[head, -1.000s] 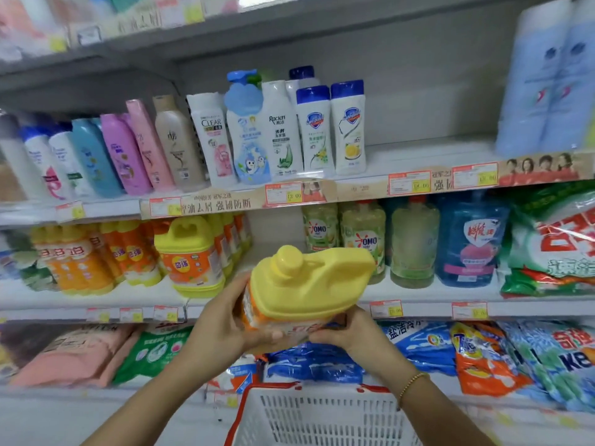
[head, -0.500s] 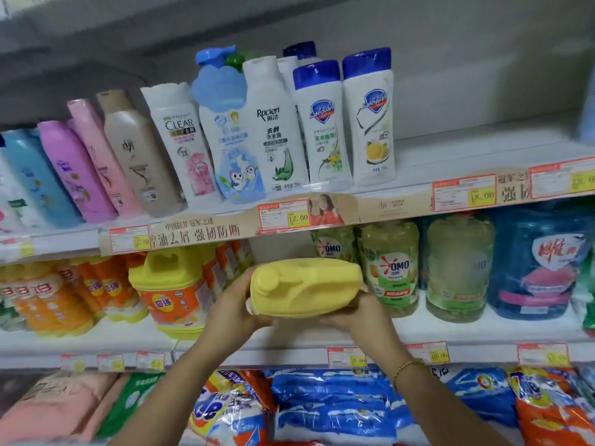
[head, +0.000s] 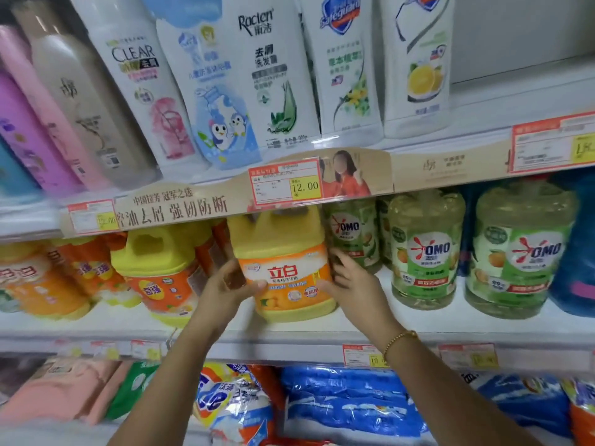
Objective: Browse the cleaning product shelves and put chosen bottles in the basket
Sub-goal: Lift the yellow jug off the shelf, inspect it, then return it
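Observation:
A yellow detergent jug point(head: 283, 262) with an orange and white label stands upright on the middle shelf point(head: 354, 326). My left hand point(head: 225, 291) grips its left side, thumb across the label. On the jug's right side, my right hand point(head: 354, 284) holds it with fingers wrapped behind and a gold bracelet at the wrist. The basket is out of view.
More yellow jugs point(head: 157, 268) stand to the left, green OMO jars point(head: 425, 249) and a blue jug point(head: 576, 252) to the right. Shampoo bottles point(head: 267, 72) line the shelf above. Bagged washing powder point(head: 347, 403) lies on the shelf below. Price tags point(head: 286, 185) edge the shelves.
The jug went from tilted on its side in both hands above the basket to upright on the middle shelf. The view moved closer to the shelves, and the basket dropped from sight.

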The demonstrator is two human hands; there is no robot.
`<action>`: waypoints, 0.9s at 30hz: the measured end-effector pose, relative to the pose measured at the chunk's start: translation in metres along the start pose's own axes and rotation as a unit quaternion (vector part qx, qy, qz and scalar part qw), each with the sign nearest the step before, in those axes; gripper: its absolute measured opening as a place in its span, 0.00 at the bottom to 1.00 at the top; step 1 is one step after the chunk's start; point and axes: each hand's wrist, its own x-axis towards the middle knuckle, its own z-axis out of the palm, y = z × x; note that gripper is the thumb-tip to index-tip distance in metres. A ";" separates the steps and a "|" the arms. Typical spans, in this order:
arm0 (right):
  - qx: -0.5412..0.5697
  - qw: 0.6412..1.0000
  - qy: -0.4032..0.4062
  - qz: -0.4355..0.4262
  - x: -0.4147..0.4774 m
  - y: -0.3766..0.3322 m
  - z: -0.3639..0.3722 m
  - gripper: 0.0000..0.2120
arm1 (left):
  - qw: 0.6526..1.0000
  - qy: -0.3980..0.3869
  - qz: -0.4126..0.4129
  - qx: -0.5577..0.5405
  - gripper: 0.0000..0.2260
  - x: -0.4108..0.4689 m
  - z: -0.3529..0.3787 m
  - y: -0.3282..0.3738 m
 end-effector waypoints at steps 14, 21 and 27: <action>-0.497 0.860 -0.106 -0.043 -0.003 0.046 -0.051 0.20 | 0.969 0.183 -0.091 0.136 0.62 -0.009 0.099 -0.027; -0.502 0.861 -0.049 -0.066 -0.012 0.056 -0.060 0.19 | 0.963 0.224 -0.103 0.107 0.64 0.024 0.101 -0.029; -0.502 0.860 -0.021 -0.088 -0.011 0.059 -0.059 0.18 | 0.958 0.224 -0.131 0.125 0.62 0.044 0.094 -0.029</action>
